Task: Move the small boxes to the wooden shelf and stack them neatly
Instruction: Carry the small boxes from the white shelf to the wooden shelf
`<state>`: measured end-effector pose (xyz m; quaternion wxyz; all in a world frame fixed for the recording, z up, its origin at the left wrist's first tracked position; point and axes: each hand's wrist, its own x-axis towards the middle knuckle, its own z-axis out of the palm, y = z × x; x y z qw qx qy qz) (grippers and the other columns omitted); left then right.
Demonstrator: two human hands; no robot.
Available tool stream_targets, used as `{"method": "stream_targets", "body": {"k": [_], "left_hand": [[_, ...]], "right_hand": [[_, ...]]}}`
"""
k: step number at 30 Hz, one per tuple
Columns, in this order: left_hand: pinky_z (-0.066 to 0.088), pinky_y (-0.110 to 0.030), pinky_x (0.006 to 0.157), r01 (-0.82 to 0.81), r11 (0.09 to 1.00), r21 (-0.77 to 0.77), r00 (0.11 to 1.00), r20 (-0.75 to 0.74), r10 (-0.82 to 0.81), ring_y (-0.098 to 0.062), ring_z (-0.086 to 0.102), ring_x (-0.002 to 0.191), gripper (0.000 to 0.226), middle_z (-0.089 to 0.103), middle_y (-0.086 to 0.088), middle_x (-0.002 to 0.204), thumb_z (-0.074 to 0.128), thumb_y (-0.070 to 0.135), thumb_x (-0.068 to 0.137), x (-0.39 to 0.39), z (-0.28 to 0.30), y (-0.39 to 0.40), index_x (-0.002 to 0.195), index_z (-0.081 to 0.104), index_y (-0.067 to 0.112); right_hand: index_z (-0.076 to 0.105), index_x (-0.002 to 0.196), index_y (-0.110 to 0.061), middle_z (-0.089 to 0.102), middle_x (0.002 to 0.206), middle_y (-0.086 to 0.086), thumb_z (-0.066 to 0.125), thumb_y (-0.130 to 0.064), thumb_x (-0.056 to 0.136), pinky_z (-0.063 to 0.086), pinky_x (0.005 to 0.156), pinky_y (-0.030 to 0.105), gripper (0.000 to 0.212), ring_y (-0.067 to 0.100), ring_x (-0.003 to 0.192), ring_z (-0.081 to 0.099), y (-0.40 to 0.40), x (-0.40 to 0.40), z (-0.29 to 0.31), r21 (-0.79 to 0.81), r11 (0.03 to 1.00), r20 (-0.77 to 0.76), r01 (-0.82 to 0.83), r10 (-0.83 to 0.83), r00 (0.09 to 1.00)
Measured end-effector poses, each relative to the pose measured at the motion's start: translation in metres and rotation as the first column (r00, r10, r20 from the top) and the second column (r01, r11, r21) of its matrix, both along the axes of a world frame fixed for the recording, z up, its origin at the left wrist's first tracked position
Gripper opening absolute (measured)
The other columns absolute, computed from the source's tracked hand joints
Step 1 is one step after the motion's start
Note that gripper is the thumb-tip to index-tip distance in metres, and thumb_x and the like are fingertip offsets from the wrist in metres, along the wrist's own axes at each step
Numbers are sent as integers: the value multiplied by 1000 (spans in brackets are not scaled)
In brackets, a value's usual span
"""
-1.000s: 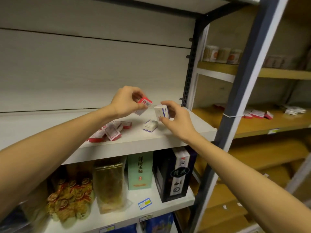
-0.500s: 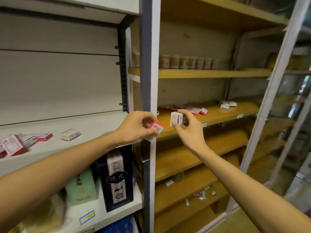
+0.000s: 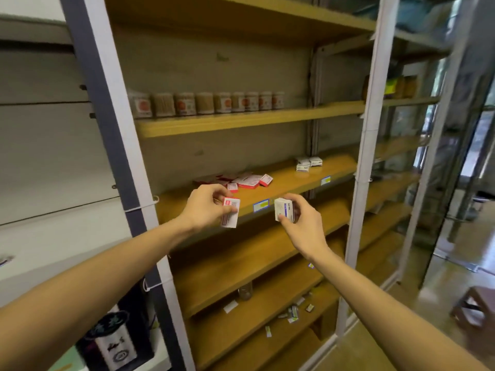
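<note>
Hands at mid-frame are each carrying one small box toward the wooden shelf [image 3: 289,180]. Left hand [image 3: 205,208] is pinching a red box [image 3: 230,212]; right hand [image 3: 302,223] is pinching a blue box [image 3: 284,210], both just in front of the shelf edge, not yet set down. Red pile [image 3: 247,180] is lying loosely at centre, and a white stack [image 3: 308,164] is sitting toward the right. Judging by this, the task is partly done: both held boxes are awaiting placement, and the red pile is needing tidying.
</note>
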<state>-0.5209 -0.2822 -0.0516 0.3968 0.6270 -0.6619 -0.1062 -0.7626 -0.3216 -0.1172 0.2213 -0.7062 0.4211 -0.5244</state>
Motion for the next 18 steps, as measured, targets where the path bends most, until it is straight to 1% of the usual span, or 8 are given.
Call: {"method": "stream_targets", "body": {"k": [1,3,5,7,10,14,16,18], "left_hand": [[63,-38,79,-3,1000,18,998,-58,4,-11,70,85,28,72,2,93,87,18,78,-4,-2,-11,100,70,18],[63,-42,78,-17,998,56,988,-150,25,-15,73,87,30,73,-3,93,87,15,77,-12,-6,-35,103,70,15],[63,-46,78,-41,997,70,972,-230,56,-18,74,87,29,74,-6,92,87,13,77,-15,-10,-61,99,69,14],[62,-49,78,-65,995,74,960,-268,82,-21,75,84,30,74,-7,87,89,13,75,-15,-13,-86,95,67,14],[62,-49,80,-59,994,95,959,-270,83,-20,74,86,32,72,-5,87,89,15,75,-16,-14,-121,95,65,15],[61,-47,82,-60,995,83,970,-230,78,-17,72,89,33,72,0,91,89,19,75,-15,-14,-171,93,62,23],[60,-44,84,-36,995,93,977,-205,55,-16,71,91,34,71,1,91,89,20,76,-13,-14,-194,96,62,22],[61,-42,83,-8,994,106,976,-215,30,-15,71,91,34,72,1,91,88,19,76,-17,-19,-213,99,63,20]], "right_hand": [[58,134,-22,61,113,-16,75,-9,90,54,93,22,48,-3,100,61,-9,-5,-2,10,1000,7,16,-16,1000],[57,134,-22,60,117,-13,76,-9,89,53,96,26,50,3,106,61,-26,-14,-8,29,998,4,61,-61,998],[57,135,-21,60,121,-8,77,-11,88,54,97,28,52,7,112,60,-45,-19,-14,42,994,-7,100,-100,995],[56,134,-21,60,123,-6,78,-11,87,54,96,29,52,8,113,60,-63,-23,-18,64,992,-5,107,-107,994],[55,132,-21,59,123,-8,78,-12,87,56,96,30,51,8,113,60,-94,-27,-19,90,990,-27,111,-109,994],[54,133,-19,61,130,0,78,-13,87,57,97,36,53,12,115,62,-145,-25,-1,125,984,-28,126,-123,992],[52,137,-18,60,132,1,78,-12,87,57,97,38,56,14,118,62,-167,-22,6,142,982,-19,125,-124,992],[48,143,-19,58,135,1,76,-9,88,58,97,38,62,16,118,63,-185,-19,9,163,981,-2,105,-106,994]]}}
